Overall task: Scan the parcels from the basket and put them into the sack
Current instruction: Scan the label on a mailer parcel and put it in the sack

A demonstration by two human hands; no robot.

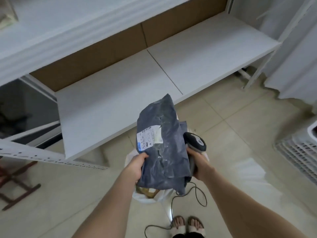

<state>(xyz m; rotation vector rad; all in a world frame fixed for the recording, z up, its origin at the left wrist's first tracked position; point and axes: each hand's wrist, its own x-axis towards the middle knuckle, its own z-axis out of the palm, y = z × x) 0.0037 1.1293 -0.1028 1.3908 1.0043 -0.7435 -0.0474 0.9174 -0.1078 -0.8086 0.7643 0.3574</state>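
Above sack [145, 199], grey parcel [164, 143] held at left edge by left grip [137, 166], right grip [199, 164] clasping scanner [195, 141]

Slate-blue parcel [163, 143], white label [149, 136] on it with black print and a blue corner, grey-and-black scanner [195, 143] right of the parcel, black cable [172, 206] and white sack [145, 199] below it, beige tiled floor [240, 126] around.

A single wide-angle camera worn on the person's head looked forward and steeply down, close over both forearms [109, 203]. The white shelf [120, 93] filled the frame from 9 to 2 o'clock; the person's sandalled feet [178, 225] sat at 6 o'clock.
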